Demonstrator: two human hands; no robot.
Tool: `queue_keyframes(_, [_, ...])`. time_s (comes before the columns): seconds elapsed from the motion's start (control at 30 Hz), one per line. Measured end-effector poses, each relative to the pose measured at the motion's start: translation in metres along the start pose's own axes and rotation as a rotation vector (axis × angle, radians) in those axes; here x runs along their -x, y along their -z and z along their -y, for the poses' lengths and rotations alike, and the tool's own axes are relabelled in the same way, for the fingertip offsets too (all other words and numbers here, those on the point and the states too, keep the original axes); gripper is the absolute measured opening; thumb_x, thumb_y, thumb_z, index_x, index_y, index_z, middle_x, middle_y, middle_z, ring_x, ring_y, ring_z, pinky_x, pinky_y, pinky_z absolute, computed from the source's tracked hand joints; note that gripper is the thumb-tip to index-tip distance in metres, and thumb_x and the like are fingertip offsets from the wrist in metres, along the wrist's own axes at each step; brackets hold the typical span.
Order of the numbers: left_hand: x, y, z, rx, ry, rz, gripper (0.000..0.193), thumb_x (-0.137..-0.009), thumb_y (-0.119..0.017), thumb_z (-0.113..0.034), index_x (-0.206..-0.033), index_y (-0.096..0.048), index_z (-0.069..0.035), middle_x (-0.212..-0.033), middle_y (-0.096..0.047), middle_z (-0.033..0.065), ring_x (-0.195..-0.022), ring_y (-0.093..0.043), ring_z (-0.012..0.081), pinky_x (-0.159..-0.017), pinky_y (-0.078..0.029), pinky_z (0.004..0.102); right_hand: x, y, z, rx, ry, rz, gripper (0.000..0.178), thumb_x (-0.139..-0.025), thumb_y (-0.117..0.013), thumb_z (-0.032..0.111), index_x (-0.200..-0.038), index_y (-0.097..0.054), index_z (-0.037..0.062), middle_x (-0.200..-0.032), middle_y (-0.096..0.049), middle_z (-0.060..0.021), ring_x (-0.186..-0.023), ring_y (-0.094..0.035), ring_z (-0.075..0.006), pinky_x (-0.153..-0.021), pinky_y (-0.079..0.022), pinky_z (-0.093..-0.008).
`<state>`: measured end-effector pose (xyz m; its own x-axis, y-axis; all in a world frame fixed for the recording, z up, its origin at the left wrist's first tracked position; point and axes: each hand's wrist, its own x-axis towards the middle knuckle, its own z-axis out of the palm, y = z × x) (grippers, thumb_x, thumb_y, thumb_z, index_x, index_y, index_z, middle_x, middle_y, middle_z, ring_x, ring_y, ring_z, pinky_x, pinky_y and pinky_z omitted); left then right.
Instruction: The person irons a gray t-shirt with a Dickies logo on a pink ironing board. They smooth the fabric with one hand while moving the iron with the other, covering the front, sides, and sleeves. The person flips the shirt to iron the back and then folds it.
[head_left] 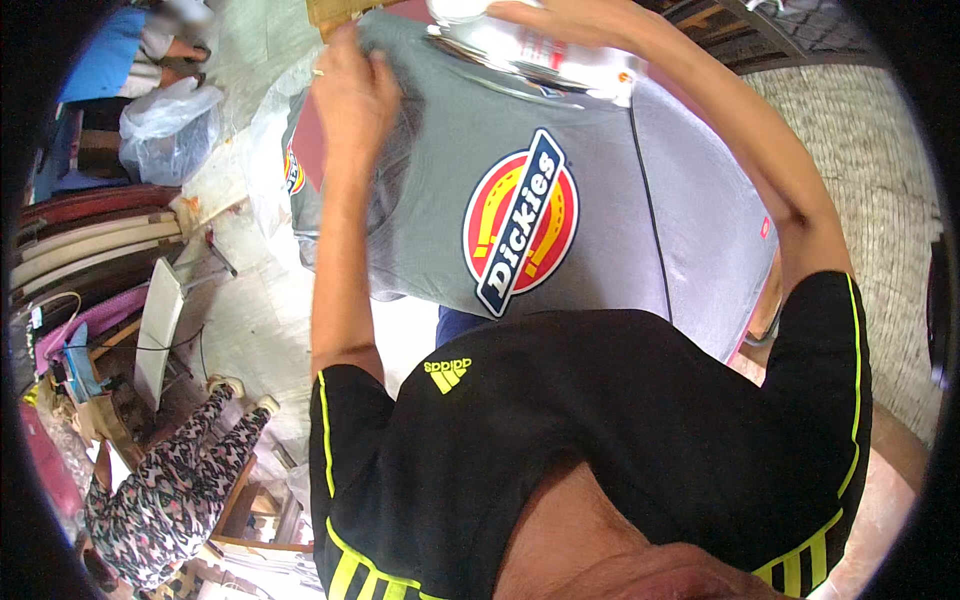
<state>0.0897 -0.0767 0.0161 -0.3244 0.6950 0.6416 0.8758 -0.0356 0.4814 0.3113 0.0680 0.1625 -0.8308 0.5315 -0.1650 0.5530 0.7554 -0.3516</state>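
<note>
A grey garment with a large red, yellow and blue printed badge lies spread in front of me. My right hand is wrapped round the handle of a shiny silver clothes iron at the far side of the cloth; motion blurs it. From the iron's right end a black cord runs across the fabric toward me. At the garment's far left, my left hand has its fingers curled on the cloth, a ring on one finger; its fingertips are partly hidden.
Clear plastic hangs at the garment's left edge. Farther left are a plastic bag, stacked boards and a small white folding table. A person in patterned clothes is at lower left; another person's feet show at upper left.
</note>
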Motion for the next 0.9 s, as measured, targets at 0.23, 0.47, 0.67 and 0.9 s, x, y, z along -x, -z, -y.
queue_keyframes(0.23, [0.074,-0.094,-0.154,-0.039,-0.225,0.335,0.063,-0.091,-0.062,-0.045,-0.137,-0.051,-0.003,-0.150,-0.039,0.0226,-0.137,-0.036,0.0458,-0.109,-0.031,0.0596,0.156,0.072,-0.102,-0.027,-0.128,-0.244,0.032,-0.101,-0.056,0.036,-0.107,-0.060,0.0045,-0.081,-0.062,-0.0055,-0.074,-0.059,-0.0153,-0.071,-0.047,-0.0307])
queue_keyframes(0.47, [0.132,-0.096,-0.214,0.060,-0.327,0.595,0.074,-0.089,-0.061,-0.053,-0.143,-0.047,-0.005,-0.158,-0.027,0.0218,-0.146,-0.022,0.0463,-0.113,-0.021,0.0644,0.174,0.029,-0.119,-0.088,-0.028,-0.230,0.030,-0.099,-0.058,0.031,-0.103,-0.058,0.0016,-0.081,-0.062,-0.0097,-0.073,-0.057,-0.0151,-0.068,-0.046,-0.0338])
queue_keyframes(0.67, [0.168,-0.074,-0.239,0.204,-0.382,0.701,0.071,-0.089,-0.060,-0.053,-0.144,-0.048,-0.010,-0.159,-0.029,0.0167,-0.148,-0.021,0.0413,-0.116,-0.020,0.0618,0.116,-0.037,-0.102,-0.059,0.136,-0.139,0.033,-0.097,-0.060,0.033,-0.108,-0.060,0.0025,-0.085,-0.068,-0.0197,-0.074,-0.068,-0.0366,-0.069,-0.052,-0.0405])
queue_keyframes(0.9, [0.162,-0.063,-0.243,0.231,-0.357,0.677,0.064,-0.089,-0.061,-0.052,-0.143,-0.051,-0.019,-0.160,-0.028,0.0131,-0.149,-0.018,0.0391,-0.116,-0.018,0.0608,0.061,-0.039,-0.042,0.105,0.323,-0.299,0.029,-0.097,-0.056,0.026,-0.093,-0.054,-0.0031,-0.080,-0.064,-0.0260,-0.078,-0.071,-0.0347,-0.066,-0.054,-0.0464])
